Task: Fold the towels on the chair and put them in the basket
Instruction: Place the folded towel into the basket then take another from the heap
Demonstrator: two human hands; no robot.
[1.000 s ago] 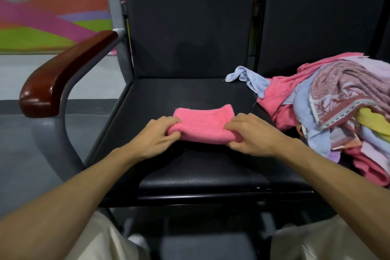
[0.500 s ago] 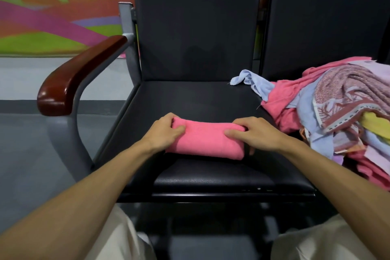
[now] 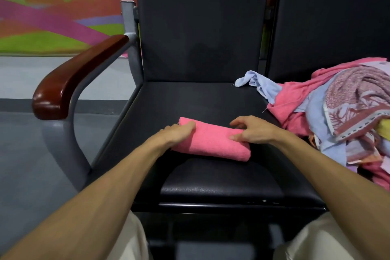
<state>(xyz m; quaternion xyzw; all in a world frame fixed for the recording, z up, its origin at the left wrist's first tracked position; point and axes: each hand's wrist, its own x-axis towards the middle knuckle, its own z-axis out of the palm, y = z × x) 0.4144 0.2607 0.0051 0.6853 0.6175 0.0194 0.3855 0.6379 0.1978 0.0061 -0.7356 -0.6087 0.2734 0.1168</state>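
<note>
Folded pink towel [image 3: 213, 143] on black chair seat [image 3: 190, 99], both hands on it.
Long axis L-R, R end nearer viewer; L hand [image 3: 175, 135] curls over L end, R hand [image 3: 253, 131] pinches R end.

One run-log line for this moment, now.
left hand grips left end of pink towel | right hand grips right end | towel folded, on chair seat | unfolded pile on next seat | basket not in view

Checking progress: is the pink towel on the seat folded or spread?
Folded: the pink towel is a compact, thick bundle, held at its ends by the left hand and right hand.
</note>
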